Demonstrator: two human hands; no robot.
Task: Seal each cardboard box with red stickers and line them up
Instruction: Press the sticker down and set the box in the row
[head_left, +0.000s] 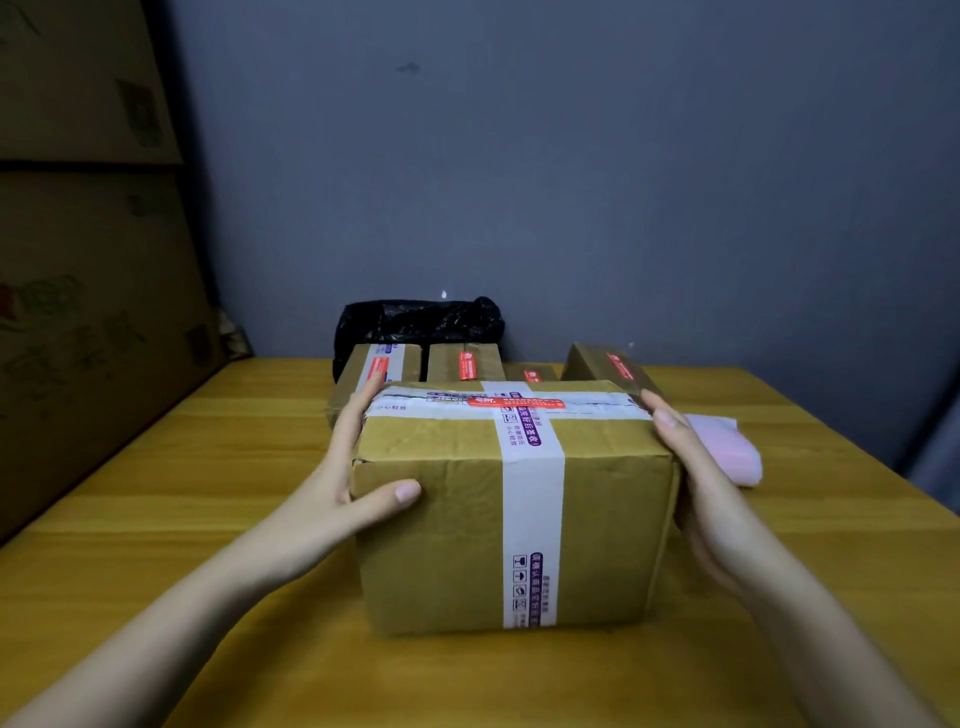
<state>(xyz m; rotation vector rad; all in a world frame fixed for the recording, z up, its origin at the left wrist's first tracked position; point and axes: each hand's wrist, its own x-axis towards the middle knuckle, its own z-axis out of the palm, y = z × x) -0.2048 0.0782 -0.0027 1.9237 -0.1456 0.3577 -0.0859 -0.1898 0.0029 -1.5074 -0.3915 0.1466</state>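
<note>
A large cardboard box (447, 530) crossed by white printed tape stands on the yellow table (156, 519), with a red sticker (514, 402) on its top seam. My left hand (343, 467) holds the box's left side, thumb wrapped onto the front face. My right hand (701, 478) lies flat along the right side with fingers straight. Behind it stand several smaller boxes with red stickers: one at left (384, 364), one in the middle (465, 361), a low one (532, 373), and a tilted one at right (608, 366).
A black plastic bag (415, 322) lies against the grey wall behind the small boxes. A pink packet (727, 447) lies on the table right of the large box. Big cardboard cartons (88, 312) stand along the left edge.
</note>
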